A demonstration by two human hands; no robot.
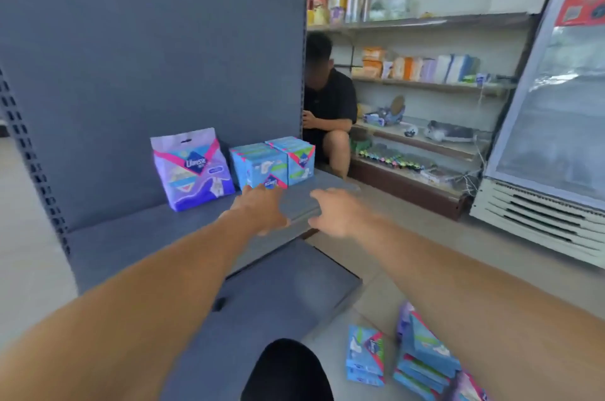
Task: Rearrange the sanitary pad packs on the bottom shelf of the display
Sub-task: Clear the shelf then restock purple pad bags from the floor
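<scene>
- Far left of the bottom shelf (131, 237): a wide stretch of bare grey surface runs from the perforated left upright to the first pack, so there's plenty of open room that way.
- Next, the purple pack (193, 168) stands upright near the back panel, a little tilted, just left of the blue ones with a narrow gap between.
- Then the blue packs (258, 166), two blocks side by side near the shelf's back right corner, their long faces turned to the front; the right block sits close to the shelf's right edge (very little slack on that side).
- The left hand (262, 209) reaches in, fingers stretched and spread, tips at the lower front edge of the nearer blue block — touching or a hair short, the blur won't let me call it. It is holding nothing.
- So the pack lies dead ahead of that hand and slightly above the fingertips; my read is that the left hand is the nearer one and would take it.
- The right hand (337, 214) hovers over the shelf's front right edge, fingers loosely extended, empty, a bit farther from the blue blocks.
- Down right on the floor, off the shelf altogether: a loose blue pack (365, 356) and a slumped pile of packs (425, 358), waiting beside the right forearm.
</scene>
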